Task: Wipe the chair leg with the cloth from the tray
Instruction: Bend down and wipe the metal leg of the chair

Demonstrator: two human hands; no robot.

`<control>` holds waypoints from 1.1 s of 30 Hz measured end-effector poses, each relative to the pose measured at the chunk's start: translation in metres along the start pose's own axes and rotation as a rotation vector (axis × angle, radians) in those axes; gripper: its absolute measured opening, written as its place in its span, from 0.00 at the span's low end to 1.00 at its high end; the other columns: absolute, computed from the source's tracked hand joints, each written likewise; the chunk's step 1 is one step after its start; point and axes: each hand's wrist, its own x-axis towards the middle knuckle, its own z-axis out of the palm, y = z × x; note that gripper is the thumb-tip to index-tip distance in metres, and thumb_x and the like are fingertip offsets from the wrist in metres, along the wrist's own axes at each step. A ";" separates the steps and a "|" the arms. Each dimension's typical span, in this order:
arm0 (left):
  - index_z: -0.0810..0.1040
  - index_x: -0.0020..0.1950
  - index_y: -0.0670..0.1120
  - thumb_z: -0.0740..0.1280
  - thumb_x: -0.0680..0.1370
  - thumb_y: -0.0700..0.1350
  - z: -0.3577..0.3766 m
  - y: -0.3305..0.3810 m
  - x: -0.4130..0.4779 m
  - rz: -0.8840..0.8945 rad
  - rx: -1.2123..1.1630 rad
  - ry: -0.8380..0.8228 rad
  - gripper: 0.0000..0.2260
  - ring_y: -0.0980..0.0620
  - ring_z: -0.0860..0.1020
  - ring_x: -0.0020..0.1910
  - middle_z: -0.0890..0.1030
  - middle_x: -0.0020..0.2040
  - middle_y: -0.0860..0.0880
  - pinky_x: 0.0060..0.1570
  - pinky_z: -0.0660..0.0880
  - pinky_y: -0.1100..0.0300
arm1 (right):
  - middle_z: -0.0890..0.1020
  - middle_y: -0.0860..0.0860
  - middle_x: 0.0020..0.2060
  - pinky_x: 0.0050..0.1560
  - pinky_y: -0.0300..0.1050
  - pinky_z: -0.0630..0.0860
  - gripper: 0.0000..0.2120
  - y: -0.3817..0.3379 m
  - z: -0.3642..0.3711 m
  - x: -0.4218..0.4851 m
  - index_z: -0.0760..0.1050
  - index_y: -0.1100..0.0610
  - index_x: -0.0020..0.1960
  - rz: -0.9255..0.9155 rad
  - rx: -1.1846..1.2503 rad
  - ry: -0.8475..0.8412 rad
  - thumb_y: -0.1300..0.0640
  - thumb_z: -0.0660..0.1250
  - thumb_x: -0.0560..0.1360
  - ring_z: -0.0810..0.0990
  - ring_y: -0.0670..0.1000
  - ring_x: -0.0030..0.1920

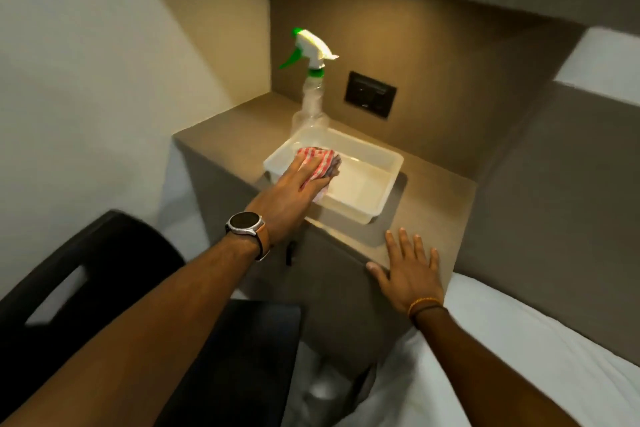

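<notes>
Beige counter (408, 204) fills a lit alcove, with a black chair (104, 274) at lower left. On it sits a white tray (377, 180); the left hand (291, 194) grips the striped cloth (320, 163) inside. The right hand (408, 274) lies flat, fingers spread, empty, on the counter edge.

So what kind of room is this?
Probably a bedroom, maybe in a hotel: a white bed beside a built-in bedside counter with a wall socket and a dark chair pulled close.
</notes>
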 end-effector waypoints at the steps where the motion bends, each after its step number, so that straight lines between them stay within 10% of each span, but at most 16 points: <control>1: 0.61 0.84 0.48 0.69 0.80 0.32 -0.003 -0.002 -0.028 -0.028 0.007 -0.005 0.35 0.39 0.48 0.87 0.50 0.87 0.44 0.69 0.78 0.39 | 0.50 0.54 0.86 0.81 0.72 0.48 0.44 -0.003 -0.001 -0.003 0.46 0.47 0.85 -0.002 0.004 0.001 0.24 0.39 0.77 0.49 0.63 0.85; 6: 0.63 0.84 0.45 0.69 0.78 0.33 0.005 -0.013 -0.184 -0.224 0.011 0.071 0.34 0.36 0.53 0.85 0.57 0.86 0.41 0.75 0.72 0.44 | 0.57 0.57 0.85 0.79 0.75 0.49 0.41 -0.060 0.018 -0.040 0.55 0.50 0.85 -0.170 -0.045 0.048 0.27 0.43 0.80 0.54 0.66 0.83; 11: 0.58 0.85 0.43 0.63 0.79 0.33 0.055 0.006 -0.338 -0.433 -0.054 0.083 0.35 0.48 0.44 0.87 0.53 0.87 0.46 0.86 0.45 0.49 | 0.57 0.55 0.85 0.79 0.75 0.45 0.40 -0.140 0.082 -0.089 0.54 0.47 0.85 -0.505 -0.112 -0.096 0.28 0.43 0.79 0.54 0.62 0.84; 20: 0.57 0.84 0.62 0.49 0.89 0.49 0.215 0.107 -0.549 -1.201 -0.620 0.221 0.23 0.66 0.51 0.84 0.54 0.84 0.70 0.86 0.50 0.57 | 0.46 0.50 0.86 0.81 0.69 0.43 0.36 -0.219 0.275 -0.174 0.45 0.40 0.84 -0.905 -0.124 -0.478 0.28 0.45 0.81 0.44 0.58 0.85; 26: 0.65 0.82 0.49 0.63 0.86 0.41 0.344 0.166 -0.574 -1.627 -1.222 0.808 0.24 0.50 0.72 0.79 0.73 0.79 0.51 0.79 0.68 0.41 | 0.49 0.51 0.86 0.81 0.67 0.48 0.37 -0.236 0.375 -0.164 0.49 0.43 0.85 -0.950 -0.049 -0.529 0.30 0.48 0.80 0.46 0.60 0.85; 33: 0.67 0.80 0.48 0.58 0.81 0.45 0.460 0.206 -0.533 -1.693 -1.462 0.981 0.26 0.53 0.72 0.78 0.73 0.79 0.51 0.76 0.71 0.59 | 0.51 0.52 0.86 0.82 0.67 0.43 0.35 -0.243 0.446 -0.153 0.50 0.46 0.85 -1.044 -0.055 -0.341 0.32 0.46 0.82 0.48 0.59 0.85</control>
